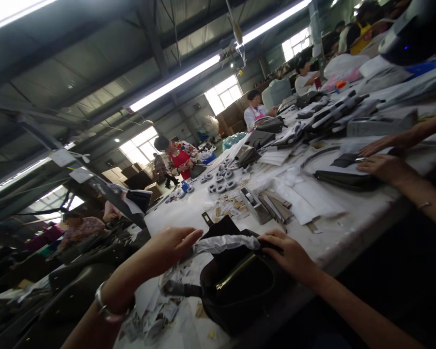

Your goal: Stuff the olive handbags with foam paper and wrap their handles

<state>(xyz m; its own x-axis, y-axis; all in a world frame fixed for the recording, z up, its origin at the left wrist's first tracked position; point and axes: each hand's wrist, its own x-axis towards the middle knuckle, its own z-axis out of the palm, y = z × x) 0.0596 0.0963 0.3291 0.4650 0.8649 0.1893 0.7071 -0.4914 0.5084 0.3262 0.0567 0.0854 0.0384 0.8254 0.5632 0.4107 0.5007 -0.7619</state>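
Observation:
A dark handbag (240, 295) stands at the near table edge, its top facing me and a gold zipper (236, 271) showing. Its arched handle (225, 242) is wrapped in whitish plastic film. My left hand (174, 245), with a bangle at the wrist, closes on the left end of that handle; its fingertips are partly hidden. At the handle's right end, my right hand (290, 254) has its fingers bent over the dark part of the handle and the bag's rim. A dark flap with a metal fitting (206, 219) sticks up behind the handle.
A tape dispenser (256, 206) and cardboard strips (276, 206) lie just beyond the bag. Rolls of tape (221, 182) and paper scraps are farther off. On the right, a co-worker's hands (385, 167) rest on another dark bag (345, 180). Dark bags (76, 295) pile up at left.

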